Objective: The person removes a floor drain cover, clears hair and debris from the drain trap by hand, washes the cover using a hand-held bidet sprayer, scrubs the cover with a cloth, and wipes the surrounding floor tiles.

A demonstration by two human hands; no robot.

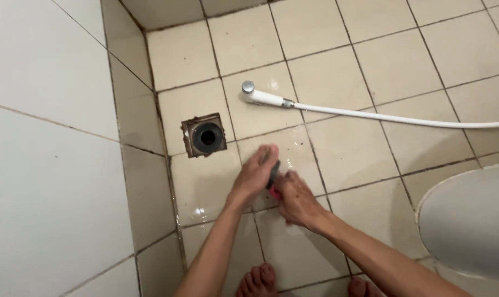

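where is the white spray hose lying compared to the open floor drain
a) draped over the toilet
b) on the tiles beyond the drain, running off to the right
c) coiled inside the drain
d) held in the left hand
b: the white spray hose lies on the floor tiles past the open floor drain, its nozzle end near the drain and its line running off the right edge, apart from both hands.

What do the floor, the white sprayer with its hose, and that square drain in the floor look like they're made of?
Floor: glazed ceramic tile by the look, cream and glossy, with dark grout lines and wet shine.
Sprayer: probably white plastic, smooth, with a silvery, metal-looking tip and collar.
Hose: smooth white, likely plastic or vinyl.
Drain: seemingly metal, its square frame dull brown and stained, perhaps rusted; the opening has no cover.
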